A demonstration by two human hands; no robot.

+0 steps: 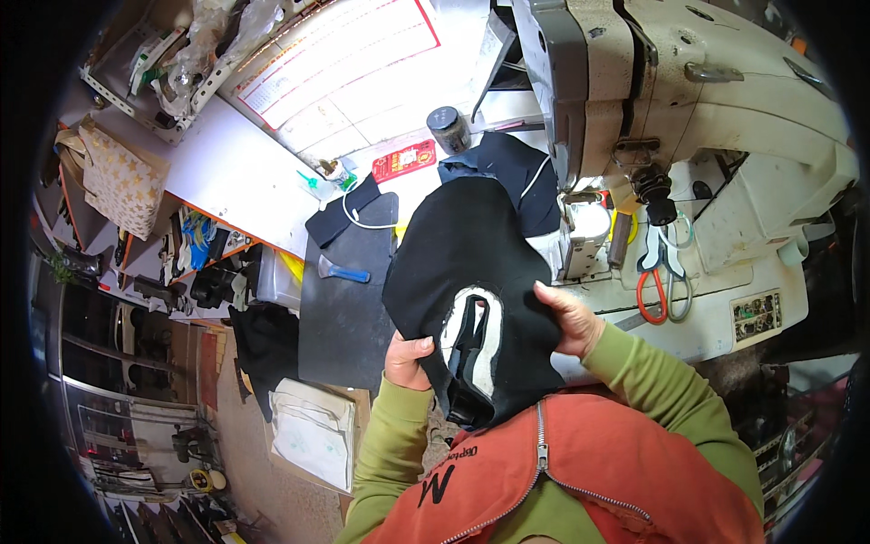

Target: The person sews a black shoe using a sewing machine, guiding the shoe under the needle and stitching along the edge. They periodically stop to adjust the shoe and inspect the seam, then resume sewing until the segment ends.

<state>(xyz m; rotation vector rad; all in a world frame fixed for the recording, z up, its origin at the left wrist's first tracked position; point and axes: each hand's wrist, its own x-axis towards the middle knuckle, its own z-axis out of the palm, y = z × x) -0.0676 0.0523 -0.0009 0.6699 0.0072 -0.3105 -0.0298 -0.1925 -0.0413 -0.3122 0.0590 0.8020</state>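
Observation:
Both hands hold up a black piece of thick fabric or leather (480, 231) in front of my chest. A long oval opening in its lower part has a white band (490, 349) along its edge, and folded black material shows inside. At the piece's left edge is my left hand (410, 363), closed, thumb on top and fingers hidden beneath. My right hand (575, 323) grips the right edge in the same way, its thumb on the upper face. What my fingers touch underneath is hidden.
A large sewing machine (625, 77) stands at the right, with scissors (654, 295) on its bed. Behind the piece are more black fabric pieces (517, 172) and a dark jar (449, 130). A blue-handled tool (344, 271) lies on a dark mat (337, 331); papers (313, 435) are lower left.

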